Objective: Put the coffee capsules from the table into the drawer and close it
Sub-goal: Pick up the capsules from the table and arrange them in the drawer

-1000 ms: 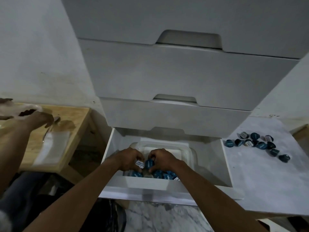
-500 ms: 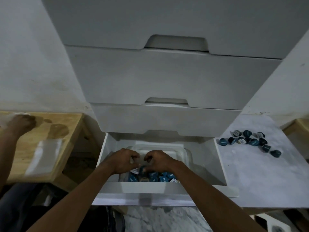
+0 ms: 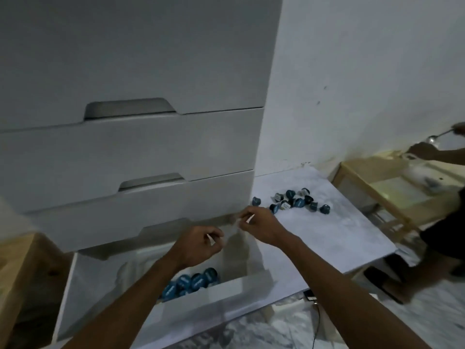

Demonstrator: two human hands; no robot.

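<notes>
**A:** Please, where are the coffee capsules at this moment?

**B:** They are in two groups. The blue capsules (image 3: 191, 282) lie in a heap inside the drawer (image 3: 214, 298), at about 6 o'clock in the view, just behind its front wall. This drawer is the lowest one of the white chest (image 3: 141, 147), and it stands pulled out. The loose capsules (image 3: 292, 202) are scattered on the pale counter (image 3: 327, 235) at about 2 o'clock, near the corner of the chest. Some of them touch each other.

**A:** And the hands?

**B:** Both are above the open drawer, near each other but apart. The left hand (image 3: 198, 244) is at 12 o'clock from the heap. The right hand (image 3: 256, 225) is at 2 o'clock from the left one, over the right side of the drawer. The loose capsules are at 1 o'clock from it, near but not touched.

**A:** What is the grip holding?

**B:** I cannot tell. On each hand the grip is narrow, with the fingers curled toward the thumb, and a small white sliver shows between them. The picture is blurred there, so I cannot say if it is a held thing or only a nail.

**A:** Anything else?

**B:** At 3 o'clock a second person's hand (image 3: 422, 151) reaches over a wooden table (image 3: 377, 172) beside the counter. A spoon (image 3: 433, 139) shows just above that hand.
</notes>
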